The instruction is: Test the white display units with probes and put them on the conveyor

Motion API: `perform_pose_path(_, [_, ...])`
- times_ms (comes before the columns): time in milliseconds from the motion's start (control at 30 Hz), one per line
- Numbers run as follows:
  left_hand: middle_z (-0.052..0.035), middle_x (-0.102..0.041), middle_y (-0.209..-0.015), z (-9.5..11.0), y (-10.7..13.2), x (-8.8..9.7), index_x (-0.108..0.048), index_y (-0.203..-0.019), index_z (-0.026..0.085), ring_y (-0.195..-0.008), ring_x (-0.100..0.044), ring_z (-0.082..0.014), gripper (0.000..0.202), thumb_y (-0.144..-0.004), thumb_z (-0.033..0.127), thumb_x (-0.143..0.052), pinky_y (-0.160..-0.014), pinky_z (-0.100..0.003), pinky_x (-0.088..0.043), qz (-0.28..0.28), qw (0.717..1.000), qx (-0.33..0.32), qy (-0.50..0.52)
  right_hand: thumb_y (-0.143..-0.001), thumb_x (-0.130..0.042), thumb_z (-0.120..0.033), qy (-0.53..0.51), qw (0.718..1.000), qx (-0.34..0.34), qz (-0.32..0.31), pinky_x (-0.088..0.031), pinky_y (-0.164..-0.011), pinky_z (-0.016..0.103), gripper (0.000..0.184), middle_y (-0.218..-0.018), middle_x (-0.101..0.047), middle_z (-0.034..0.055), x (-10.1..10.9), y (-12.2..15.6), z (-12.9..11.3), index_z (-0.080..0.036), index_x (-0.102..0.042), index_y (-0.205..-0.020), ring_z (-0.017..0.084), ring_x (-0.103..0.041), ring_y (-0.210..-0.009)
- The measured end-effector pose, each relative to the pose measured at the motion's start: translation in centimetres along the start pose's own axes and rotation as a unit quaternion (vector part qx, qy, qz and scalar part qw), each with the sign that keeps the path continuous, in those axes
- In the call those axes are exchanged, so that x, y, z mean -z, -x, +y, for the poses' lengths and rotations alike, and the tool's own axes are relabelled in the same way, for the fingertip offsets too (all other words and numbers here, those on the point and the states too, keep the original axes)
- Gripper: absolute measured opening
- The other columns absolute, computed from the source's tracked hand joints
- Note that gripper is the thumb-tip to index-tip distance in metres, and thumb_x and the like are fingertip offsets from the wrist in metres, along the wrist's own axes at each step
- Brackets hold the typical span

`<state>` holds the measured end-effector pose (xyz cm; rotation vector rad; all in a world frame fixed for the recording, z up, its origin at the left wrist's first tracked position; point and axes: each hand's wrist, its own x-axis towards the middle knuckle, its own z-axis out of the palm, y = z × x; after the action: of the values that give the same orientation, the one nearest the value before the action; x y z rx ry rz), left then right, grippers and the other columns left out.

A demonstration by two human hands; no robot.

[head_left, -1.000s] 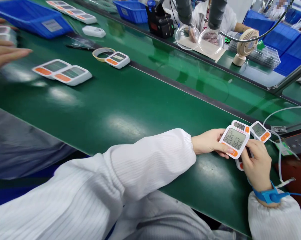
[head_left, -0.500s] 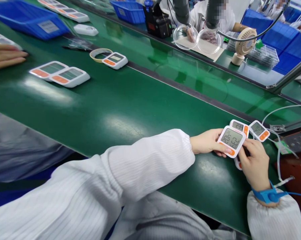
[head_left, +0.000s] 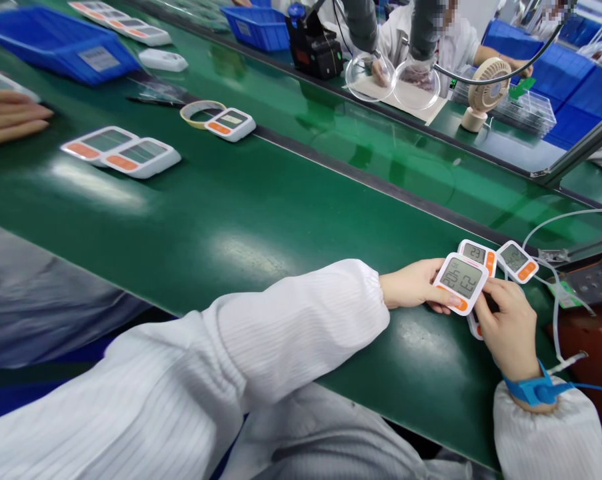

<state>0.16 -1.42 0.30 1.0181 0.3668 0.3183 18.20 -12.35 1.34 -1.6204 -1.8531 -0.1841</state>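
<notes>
Display unit [head_left: 461,283] is being pinched by left fingers [head_left: 445,297] at right; right fingers [head_left: 488,319] are being held alongside, grip unclear.

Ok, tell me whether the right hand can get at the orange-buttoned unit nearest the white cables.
Probably yes: the cable-side unit lies just beyond the right hand, with nothing visible between them, though that hand's fingers are at the held unit.

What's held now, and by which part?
The left grip holds a white display unit by its orange-button edge, thumb on the front. The right grip is at its right edge; whether it holds anything is hidden.
</notes>
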Motion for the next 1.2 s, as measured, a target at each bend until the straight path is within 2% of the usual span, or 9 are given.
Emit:
perform_pose_path(433, [-0.0035,-0.072,-0.085,0.0,0.0,0.0,-0.06,-0.107,0.014,-0.066,-0.068,-0.0109,0.056,-0.062,0.024,-0.092,-0.061,-0.022,-0.055,0.008,1.0,0.0,-0.005,-0.1,-0.053,-0.031,0.014,1.0,-0.012,-0.01,-0.05,-0.079,0.039,0.022,-0.096,-0.071,0.0076,0.0,0.0,0.0,-0.019,-0.07,-0.094,0.025,-0.064,-0.089])
perform_pose_path(667, [-0.0058,-0.072,-0.09,-0.2,-0.1,0.1,-0.059,-0.111,0.013,-0.07,-0.069,-0.0124,0.061,-0.061,0.022,-0.092,-0.063,-0.024,-0.055,0.029,1.0,0.001,-0.008,-0.1,-0.055,-0.031,0.027,0.999,-0.014,-0.012,-0.047,-0.075,0.037,0.024,-0.09,-0.071,0.0066,-0.3,0.1,-0.1,-0.019,-0.068,-0.085,0.024,-0.063,-0.082])
perform_pose_path(767, [-0.0065,-0.072,-0.091,-0.2,0.0,0.2,-0.058,-0.114,0.013,-0.072,-0.069,-0.0126,0.061,-0.063,0.022,-0.091,-0.063,-0.022,-0.054,0.047,0.999,-0.01,-0.003,-0.102,-0.054,-0.032,0.013,1.0,-0.018,0.004,-0.049,-0.082,0.038,0.023,-0.1,-0.072,0.0073,-0.6,0.1,-0.2,-0.019,-0.07,-0.093,0.025,-0.065,-0.09])
perform_pose_path(833, [-0.0064,-0.072,-0.09,0.0,-0.1,0.4,-0.057,-0.116,0.013,-0.069,-0.068,-0.0109,0.057,-0.068,0.02,-0.088,-0.063,-0.021,-0.053,0.072,0.997,-0.013,0.008,-0.103,-0.053,-0.037,0.005,1.0,-0.023,0.017,-0.05,-0.09,0.04,0.027,-0.115,-0.07,0.0101,-0.7,0.0,-0.1,-0.017,-0.069,-0.11,0.027,-0.064,-0.102])
perform_pose_path(900, [-0.0057,-0.072,-0.088,0.4,-0.3,0.9,-0.055,-0.116,0.012,-0.065,-0.066,-0.0092,0.051,-0.073,0.016,-0.083,-0.062,-0.021,-0.053,0.12,0.992,-0.024,0.015,-0.103,-0.052,-0.045,0.013,0.999,-0.036,0.012,-0.049,-0.094,0.044,0.038,-0.123,-0.067,0.0127,-0.7,0.0,0.1,-0.015,-0.065,-0.122,0.03,-0.062,-0.109])
perform_pose_path(1067, [-0.0031,-0.07,-0.08,2.3,-0.9,2.5,-0.055,-0.113,0.011,-0.057,-0.062,-0.0073,0.035,-0.082,0.006,-0.07,-0.058,-0.02,-0.05,0.26,0.963,-0.041,-0.054,-0.101,-0.048,-0.06,0.079,0.989,-0.102,-0.069,-0.049,-0.087,0.045,0.049,-0.113,-0.068,0.0131,0.3,0.2,0.8,-0.016,-0.065,-0.117,0.033,-0.063,-0.105])
perform_pose_path(1200, [-0.0009,-0.068,-0.075,3.5,-0.6,3.0,-0.056,-0.115,0.011,-0.055,-0.06,-0.0077,0.032,-0.085,0.004,-0.066,-0.053,-0.019,-0.047,0.3,0.948,-0.021,-0.105,-0.092,-0.062,-0.06,0.115,0.97,-0.155,-0.151,-0.05,-0.075,0.04,0.049,-0.115,-0.067,0.0106,1.2,0.4,0.7,-0.02,-0.061,-0.12,0.032,-0.065,-0.099])
